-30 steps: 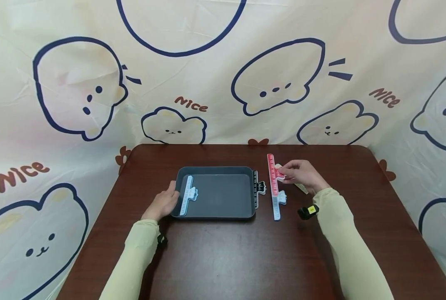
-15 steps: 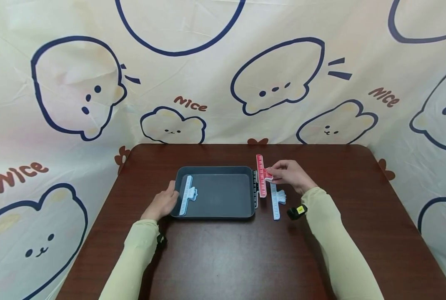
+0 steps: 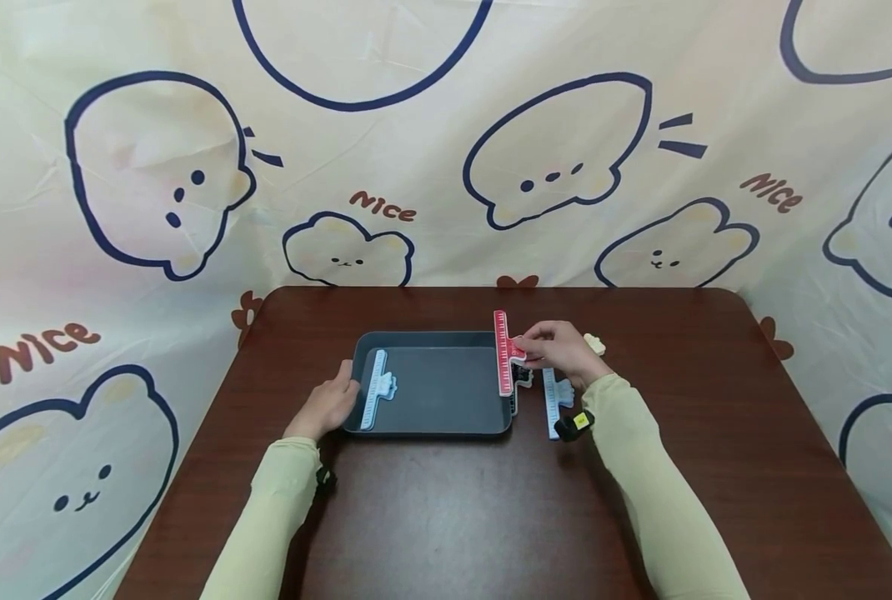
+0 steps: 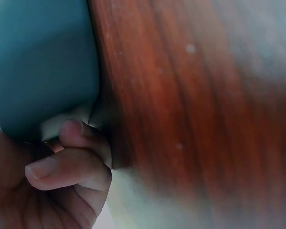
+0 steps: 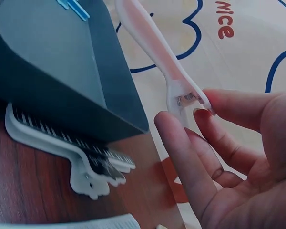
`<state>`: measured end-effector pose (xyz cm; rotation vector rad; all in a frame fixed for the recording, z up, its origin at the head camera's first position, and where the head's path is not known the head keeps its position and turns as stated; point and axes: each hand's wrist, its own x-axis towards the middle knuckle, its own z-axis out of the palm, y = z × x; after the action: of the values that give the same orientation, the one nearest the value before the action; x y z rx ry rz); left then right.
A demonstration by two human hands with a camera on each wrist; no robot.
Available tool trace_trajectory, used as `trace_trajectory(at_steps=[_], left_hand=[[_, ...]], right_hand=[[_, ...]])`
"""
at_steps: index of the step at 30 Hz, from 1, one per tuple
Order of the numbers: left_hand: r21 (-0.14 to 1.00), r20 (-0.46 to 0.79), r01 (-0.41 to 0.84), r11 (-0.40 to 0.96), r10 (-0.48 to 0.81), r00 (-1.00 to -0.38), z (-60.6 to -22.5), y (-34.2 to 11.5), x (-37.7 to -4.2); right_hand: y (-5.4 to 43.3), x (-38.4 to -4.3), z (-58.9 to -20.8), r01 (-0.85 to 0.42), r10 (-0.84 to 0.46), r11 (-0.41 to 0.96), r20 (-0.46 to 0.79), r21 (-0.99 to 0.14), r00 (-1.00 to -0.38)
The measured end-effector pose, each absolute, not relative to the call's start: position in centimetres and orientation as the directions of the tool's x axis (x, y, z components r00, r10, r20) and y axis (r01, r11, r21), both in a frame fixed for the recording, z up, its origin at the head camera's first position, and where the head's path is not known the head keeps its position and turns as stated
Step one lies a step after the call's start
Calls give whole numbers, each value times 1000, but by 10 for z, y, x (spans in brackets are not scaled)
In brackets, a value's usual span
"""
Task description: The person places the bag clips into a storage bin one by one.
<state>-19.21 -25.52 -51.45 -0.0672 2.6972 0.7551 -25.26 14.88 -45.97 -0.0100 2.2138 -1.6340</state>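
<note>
A dark grey rectangular tray (image 3: 427,432) lies on the table. My left hand (image 3: 328,406) holds the tray's left edge; in the left wrist view its fingers (image 4: 69,167) curl beside the tray corner. My right hand (image 3: 562,348) pinches a red clip with ruler marks (image 3: 503,358) by its handle, raised over the tray's right rim. The red clip's jaws look closed in the right wrist view. A black clip (image 5: 102,164) lies on the table against the tray's right side, partly hidden from the head view by the red clip. A light blue clip (image 3: 376,392) lies inside the tray at the left.
Right of the tray, another light blue clip (image 3: 550,408) lies on the brown table (image 3: 431,517), partly under my right wrist. A cream clip (image 3: 594,343) shows behind my right hand. A patterned cloth (image 3: 446,167) hangs around the table.
My right hand has carried the red clip leftward, from above the blue clip on the table to the tray's right rim. My left hand and the tray stay in place.
</note>
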Motion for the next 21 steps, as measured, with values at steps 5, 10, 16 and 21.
trace_trajectory(at_steps=[5, 10, 16, 21], left_hand=[[498, -333, -145, 855, 34, -942, -514, -254, -192], [498, -330, -147, 855, 31, -943, -514, -255, -192], [494, -331, -139, 858, 38, -943, -514, -256, -192], [488, -339, -138, 862, 41, -940, -515, -255, -193]], right_hand=[[138, -252, -459, 227, -241, 287, -299, -931, -923], [127, -252, -458, 210, -260, 283, -285, -936, -923], [114, -252, -456, 224, -263, 269, -295, -937, -918], [101, -251, -455, 227, -269, 265, -298, -937, -916]])
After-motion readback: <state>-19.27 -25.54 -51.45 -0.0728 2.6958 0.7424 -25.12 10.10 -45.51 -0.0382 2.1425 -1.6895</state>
